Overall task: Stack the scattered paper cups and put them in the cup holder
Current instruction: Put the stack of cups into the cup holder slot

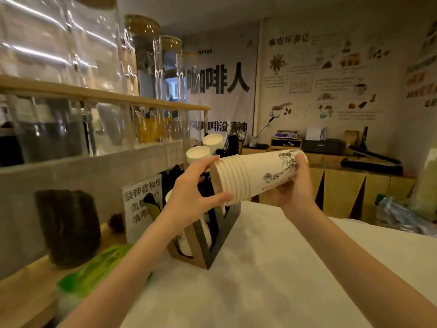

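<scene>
I hold a stack of several cream paper cups (255, 175) with an ink drawing, tipped on its side in the air above the cup holder. My left hand (189, 190) grips the rim end, thumb below and fingers over the top. The bottom end rests in my right hand (299, 188). The cup holder (212, 245), a brown and black stand, sits on the white-covered table just under the stack. Other cup stacks stand upside down in it, their white bases (198, 154) showing behind my left hand.
A white cloth covers the table (272, 268). To the left are a grey ledge, a printed sign (142, 200), a dark bag (68, 226) and a green packet (99, 268). Glass jars line a wooden shelf above. A counter with equipment runs along the back wall.
</scene>
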Motion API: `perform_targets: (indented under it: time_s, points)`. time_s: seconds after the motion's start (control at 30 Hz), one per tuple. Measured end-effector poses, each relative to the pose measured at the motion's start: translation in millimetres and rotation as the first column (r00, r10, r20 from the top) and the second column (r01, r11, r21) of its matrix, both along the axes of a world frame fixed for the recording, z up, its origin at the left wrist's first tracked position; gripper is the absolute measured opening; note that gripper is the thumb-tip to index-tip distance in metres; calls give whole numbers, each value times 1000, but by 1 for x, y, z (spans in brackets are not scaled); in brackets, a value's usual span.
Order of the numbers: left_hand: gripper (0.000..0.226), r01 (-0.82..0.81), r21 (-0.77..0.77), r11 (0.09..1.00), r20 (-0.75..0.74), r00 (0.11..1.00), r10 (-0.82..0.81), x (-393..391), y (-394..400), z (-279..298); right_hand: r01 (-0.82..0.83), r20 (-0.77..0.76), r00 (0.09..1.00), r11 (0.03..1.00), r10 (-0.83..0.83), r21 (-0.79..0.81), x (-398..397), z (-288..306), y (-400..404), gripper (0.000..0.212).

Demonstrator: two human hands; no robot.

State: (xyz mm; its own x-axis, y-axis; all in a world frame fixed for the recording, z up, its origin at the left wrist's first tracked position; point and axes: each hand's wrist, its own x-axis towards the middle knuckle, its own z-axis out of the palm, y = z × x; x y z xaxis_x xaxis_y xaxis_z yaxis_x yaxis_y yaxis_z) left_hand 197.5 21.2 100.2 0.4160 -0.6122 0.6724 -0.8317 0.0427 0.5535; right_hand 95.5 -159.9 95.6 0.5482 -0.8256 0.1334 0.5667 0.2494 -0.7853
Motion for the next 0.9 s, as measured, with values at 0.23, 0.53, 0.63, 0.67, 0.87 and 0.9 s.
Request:
perform_targets:
  time_s: [0.23, 0.53, 0.63, 0.67, 0.87, 0.9]
  points:
    - [79, -12, -38, 999, 16, 1000, 13, 42, 37, 14, 47, 73, 997, 986, -36, -161, 30, 36, 41, 45]
    - [78, 21, 48, 999, -74, 997, -17, 81, 47, -4, 183, 45, 980, 789, -194, -586, 49, 51, 78, 35]
    - [78, 8, 71, 997, -43, 999, -5, 84, 47, -8, 204, 53, 970, 678, -237, -706, 53, 54, 87, 41]
    - [79, 1, 81, 997, -32, 999, 2, 85, 47, -10, 203, 53, 968, 640, -245, -741, 55, 54, 89, 44]
    - [85, -33, 172, 985, -19, 999, 37, 95, 52, -27, 107, -22, 966, 476, -258, -873, 70, 47, 104, 51]
    - [86, -41, 186, 982, -26, 999, 47, 97, 52, -30, 95, -33, 964, 458, -264, -884, 74, 43, 105, 53]
